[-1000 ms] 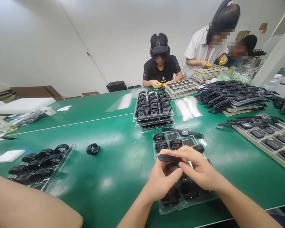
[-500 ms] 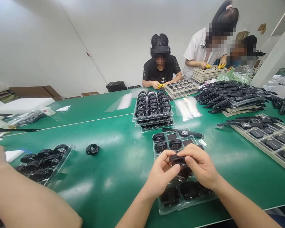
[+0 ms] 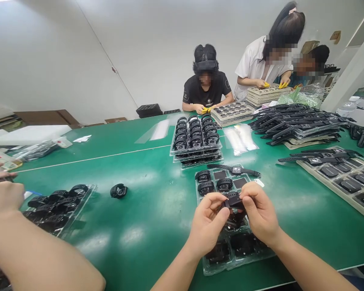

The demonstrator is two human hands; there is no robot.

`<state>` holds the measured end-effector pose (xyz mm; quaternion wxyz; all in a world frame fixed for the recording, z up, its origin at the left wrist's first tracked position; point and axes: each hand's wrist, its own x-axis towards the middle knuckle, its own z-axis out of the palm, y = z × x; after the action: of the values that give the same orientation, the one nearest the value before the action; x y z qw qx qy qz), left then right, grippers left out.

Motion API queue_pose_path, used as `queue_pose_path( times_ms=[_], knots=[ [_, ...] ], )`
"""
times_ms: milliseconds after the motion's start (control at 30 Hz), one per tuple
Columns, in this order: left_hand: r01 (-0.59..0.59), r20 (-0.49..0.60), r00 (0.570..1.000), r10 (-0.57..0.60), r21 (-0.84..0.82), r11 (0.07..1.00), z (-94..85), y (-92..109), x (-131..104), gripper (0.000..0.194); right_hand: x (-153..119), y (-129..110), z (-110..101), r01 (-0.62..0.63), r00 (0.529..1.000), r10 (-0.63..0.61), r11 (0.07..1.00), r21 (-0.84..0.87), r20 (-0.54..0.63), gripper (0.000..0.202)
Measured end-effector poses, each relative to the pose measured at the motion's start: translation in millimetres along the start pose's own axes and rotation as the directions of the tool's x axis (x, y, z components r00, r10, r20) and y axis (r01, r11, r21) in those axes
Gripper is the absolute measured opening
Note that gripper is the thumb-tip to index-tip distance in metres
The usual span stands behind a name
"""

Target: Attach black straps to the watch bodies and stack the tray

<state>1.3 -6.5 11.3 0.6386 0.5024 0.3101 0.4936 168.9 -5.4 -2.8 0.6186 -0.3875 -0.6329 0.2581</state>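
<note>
A black smartwatch (image 3: pixel 234 202) with its strap curled round is held over a clear plastic tray (image 3: pixel 221 268). My left hand (image 3: pixel 208 222) pinches its left side between thumb and fingers. On the other side, my right hand (image 3: pixel 259 212) grips the strap near its edge. Several black watches, such as the looped one (image 3: pixel 205 187), sit in the tray's compartments. Across the tray's far edge lies a watch with its strap stretched out (image 3: pixel 236 170). My hands hide part of the middle compartments.
Stacked trays of looped watches (image 3: pixel 195 139) stand ahead. A beige tray (image 3: pixel 327 182) and a pile of watches (image 3: pixel 297 121) lie right. At left are a single watch (image 3: pixel 119 190), another watch tray (image 3: pixel 79 210) and a co-worker's arm (image 3: pixel 42 250). Other people work across the green table (image 3: pixel 139 226).
The watch has turned in my hands, so its strap loop now shows. My right fingers have moved from its top to its right side. The co-worker's hand at left has shifted and holds something dark.
</note>
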Motion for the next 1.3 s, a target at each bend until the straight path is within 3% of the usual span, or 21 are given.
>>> queue_pose_path(
  times_ms=[233,433,633,800,1000,1167,1300],
  knots=[
    [-0.035,-0.053,0.998,0.042,0.124,0.992,-6.7,-1.3,3.0,0.030,8.2,0.7,-7.3,-0.031,0.981,0.030,1.000,0.000,0.192,0.024],
    [0.006,-0.187,0.982,0.007,0.072,0.997,-3.6,-4.7,4.8,0.038,4.9,5.3,-4.2,0.048,0.997,-0.050,0.998,0.046,0.057,0.023],
    [0.048,-0.223,0.975,-0.007,0.177,0.983,-6.4,-5.7,4.4,0.026,8.1,4.7,-5.9,0.085,0.991,-0.080,0.996,-0.035,0.111,0.016],
    [-0.020,-0.265,0.962,0.069,0.181,0.983,-6.3,-7.3,3.2,0.025,9.6,0.5,-3.8,0.099,0.989,-0.085,0.989,-0.113,0.118,0.019],
    [-0.139,-0.153,0.972,0.177,0.232,0.963,-7.4,-6.2,3.9,0.019,8.1,2.0,-0.9,0.089,0.992,-0.079,0.992,-0.093,0.099,0.019],
    [-0.099,-0.129,0.982,0.136,0.253,0.962,-7.1,-5.3,4.0,0.019,7.2,3.4,-3.8,0.062,0.993,-0.058,0.997,-0.044,0.101,0.015],
    [0.022,-0.167,0.986,-0.004,0.105,0.994,-5.7,-4.2,5.1,0.038,7.4,1.8,-8.2,0.005,0.996,-0.004,1.000,-0.009,0.087,0.011]
  ],
)
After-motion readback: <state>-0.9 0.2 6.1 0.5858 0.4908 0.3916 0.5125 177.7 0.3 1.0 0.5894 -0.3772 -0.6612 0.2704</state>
